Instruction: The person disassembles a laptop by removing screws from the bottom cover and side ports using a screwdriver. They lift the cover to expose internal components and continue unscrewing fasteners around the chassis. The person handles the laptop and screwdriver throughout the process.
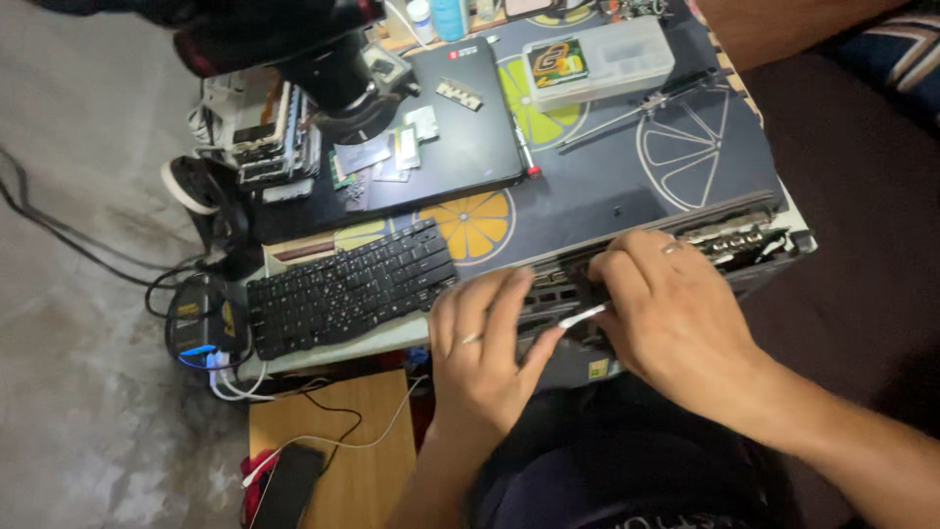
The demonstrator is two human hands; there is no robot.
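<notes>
1. The left hand (482,358) lay flat on the near edge of an opened laptop chassis (676,250), fingers stretched out and pressing down rather than curled round anything.
2. The right hand (671,313) rested just beside it, fingers bent over the chassis rim; whether they pinched something underneath could not be told.
3. A thin white strip (585,314) (a flat ribbon cable, by its look) stuck out between the two hands, touching the left fingertips (550,338) and running under the right palm.
4. The chassis stretched away from the right hand's knuckles toward the table corner, its exposed innards beyond the fingers.
5. A detached black keyboard (348,287) lay just outside the left hand, tilted.
6. Farther beyond both hands sat a closed black laptop (460,127) and a clear plastic parts box (599,61).
</notes>
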